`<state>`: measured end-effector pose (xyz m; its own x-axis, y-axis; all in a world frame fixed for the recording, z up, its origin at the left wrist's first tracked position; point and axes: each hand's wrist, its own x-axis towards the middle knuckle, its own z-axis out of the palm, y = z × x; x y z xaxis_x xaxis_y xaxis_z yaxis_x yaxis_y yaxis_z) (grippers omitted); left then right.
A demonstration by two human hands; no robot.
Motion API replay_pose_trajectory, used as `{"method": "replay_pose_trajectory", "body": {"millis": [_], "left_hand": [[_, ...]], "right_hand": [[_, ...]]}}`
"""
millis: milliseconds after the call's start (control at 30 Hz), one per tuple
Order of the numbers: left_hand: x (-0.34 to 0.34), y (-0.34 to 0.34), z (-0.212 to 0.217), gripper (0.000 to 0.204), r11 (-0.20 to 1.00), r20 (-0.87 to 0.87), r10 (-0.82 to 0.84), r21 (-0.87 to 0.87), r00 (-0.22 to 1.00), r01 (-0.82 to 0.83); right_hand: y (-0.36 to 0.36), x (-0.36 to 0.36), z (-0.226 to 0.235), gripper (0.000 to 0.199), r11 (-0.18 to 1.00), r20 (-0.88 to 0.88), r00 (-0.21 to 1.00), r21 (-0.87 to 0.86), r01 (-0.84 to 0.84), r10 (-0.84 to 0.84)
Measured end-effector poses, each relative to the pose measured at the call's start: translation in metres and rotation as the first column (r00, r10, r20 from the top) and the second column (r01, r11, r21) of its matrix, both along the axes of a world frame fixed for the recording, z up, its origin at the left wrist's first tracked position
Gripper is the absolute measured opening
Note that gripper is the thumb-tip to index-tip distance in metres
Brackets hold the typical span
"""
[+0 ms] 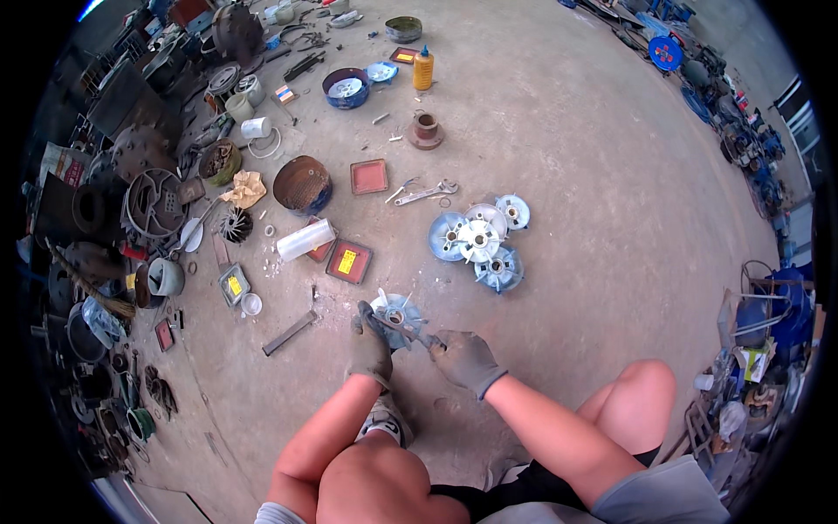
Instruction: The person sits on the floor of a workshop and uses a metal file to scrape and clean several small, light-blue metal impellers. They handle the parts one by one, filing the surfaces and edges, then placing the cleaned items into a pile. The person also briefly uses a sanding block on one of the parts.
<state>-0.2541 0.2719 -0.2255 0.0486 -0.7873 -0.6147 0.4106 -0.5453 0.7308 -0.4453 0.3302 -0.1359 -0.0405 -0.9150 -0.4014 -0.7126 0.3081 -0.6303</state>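
Fingers (443, 346) of the gloved right hand (470, 361) are curled tightly around the near end of a dark narrow tool (408, 331). Gloved left hand (370, 349) is at its far end, probably because two contacts guide it more steadily; whether its fingers pinch the tool or the wheel, I cannot tell at this small size. Pale blue finned wheel (397, 309) is just beyond the hands, partly covered by the tool. Similar wheels (479, 251) are grouped ahead to the right, near an adjustable wrench (426, 193), presumably for easy reach.
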Motion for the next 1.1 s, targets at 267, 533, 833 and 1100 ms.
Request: {"method": "replay_pose_trajectory", "body": {"millis": [267, 533, 833, 1100], "left_hand": [[-0.005, 0.015, 0.034, 0.064, 0.997, 0.086, -0.034, 0.069, 0.996, 0.028], [0.006, 0.016, 0.007, 0.071, 0.987, 0.299, -0.155, 0.000, 0.942, 0.162], [0.014, -0.004, -0.088, 0.071, 0.988, -0.305, 0.118, 0.133, 0.945, -0.080], [0.037, 0.050, -0.186, 0.075, 0.921, -0.357, -0.137, 0.297, 0.924, 0.251]], "right_hand": [[-0.008, -0.028, 0.009, 0.040, 0.999, -0.078, 0.997, -0.021, 0.023, -0.025], [-0.008, -0.035, 0.039, 0.042, 0.995, -0.081, 0.995, 0.080, -0.058, 0.065], [0.082, -0.060, -0.071, 0.049, 0.898, -0.130, 0.988, 0.421, 0.126, -0.078], [0.051, 0.021, -0.135, 0.049, 0.947, 0.061, 0.973, 0.252, 0.201, -0.223]]}}
